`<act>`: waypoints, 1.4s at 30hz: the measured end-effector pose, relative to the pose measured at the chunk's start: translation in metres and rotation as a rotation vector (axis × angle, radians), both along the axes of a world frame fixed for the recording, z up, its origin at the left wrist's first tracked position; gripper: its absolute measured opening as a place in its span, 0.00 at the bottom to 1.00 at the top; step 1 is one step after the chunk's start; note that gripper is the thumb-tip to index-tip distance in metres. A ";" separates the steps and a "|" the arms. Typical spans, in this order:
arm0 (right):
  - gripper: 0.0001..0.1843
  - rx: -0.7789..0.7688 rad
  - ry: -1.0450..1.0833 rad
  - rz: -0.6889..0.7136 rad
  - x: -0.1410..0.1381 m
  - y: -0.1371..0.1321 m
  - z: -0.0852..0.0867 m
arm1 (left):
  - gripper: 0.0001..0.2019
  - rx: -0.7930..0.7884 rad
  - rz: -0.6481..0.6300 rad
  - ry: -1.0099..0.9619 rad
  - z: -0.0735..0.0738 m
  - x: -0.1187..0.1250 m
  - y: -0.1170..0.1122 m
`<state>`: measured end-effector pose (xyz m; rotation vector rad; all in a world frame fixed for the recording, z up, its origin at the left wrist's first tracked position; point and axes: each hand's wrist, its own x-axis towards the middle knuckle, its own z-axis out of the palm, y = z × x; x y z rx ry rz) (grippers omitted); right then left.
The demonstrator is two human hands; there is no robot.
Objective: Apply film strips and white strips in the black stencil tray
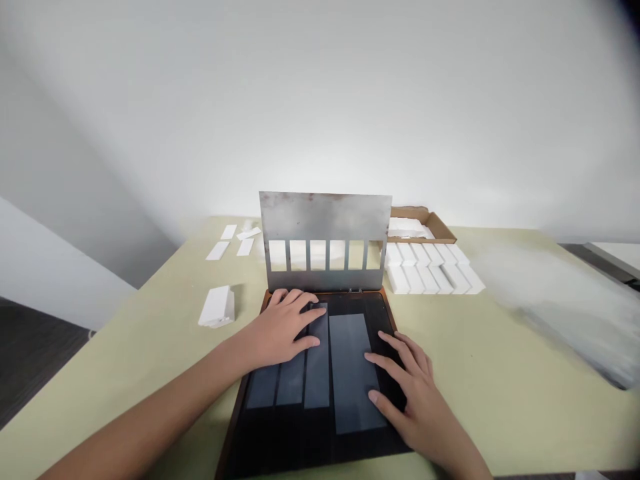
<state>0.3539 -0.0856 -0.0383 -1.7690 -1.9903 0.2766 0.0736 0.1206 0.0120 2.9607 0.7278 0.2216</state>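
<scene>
A black board (280,440) with an orange-brown edge lies in front of me. At its far side stands a hinged metal plate (325,217) with a row of rectangular cut-outs. My left hand (283,327) is spread over narrow blue-grey strips (316,373) lying side by side, its palm hiding their upper parts. To their right is a wider blue-grey sheet (353,373), slightly tilted. My right hand (413,387) has its fingers apart, with index finger and thumb tips at the sheet's right edge. Neither hand is closed around anything.
Stacks of white cards (430,270) stand in rows right of the plate, before a cardboard box (443,227) of white pieces. On the left are a small white stack (217,307) and several loose white cards (218,251). A blurred translucent bag-like thing (565,300) lies far right.
</scene>
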 end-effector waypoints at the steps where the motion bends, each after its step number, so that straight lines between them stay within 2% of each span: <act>1: 0.25 0.000 -0.008 -0.003 0.000 0.000 0.000 | 0.24 -0.005 0.000 0.000 0.000 0.000 0.001; 9: 0.25 0.005 -0.076 -0.028 -0.002 0.007 -0.002 | 0.23 -0.007 -0.010 -0.002 -0.007 -0.006 0.002; 14: 0.26 -0.033 -0.101 0.078 0.008 0.025 0.021 | 0.22 -0.005 -0.005 -0.006 -0.008 -0.008 -0.001; 17: 0.26 -0.067 -0.080 0.183 0.016 0.048 0.035 | 0.22 -0.003 0.002 -0.011 -0.006 -0.008 -0.001; 19: 0.24 -0.075 -0.038 0.232 0.018 0.065 0.038 | 0.22 0.000 0.005 -0.011 -0.006 -0.008 0.000; 23: 0.22 -0.037 0.011 0.259 0.017 0.087 0.026 | 0.23 0.009 0.015 -0.005 -0.006 -0.009 0.000; 28: 0.22 -0.016 0.019 0.262 0.018 0.086 0.011 | 0.23 -0.004 0.036 0.020 -0.005 -0.014 -0.001; 42: 0.28 -0.053 -0.021 0.253 0.021 0.084 0.009 | 0.23 -0.047 0.048 0.037 -0.007 -0.016 0.002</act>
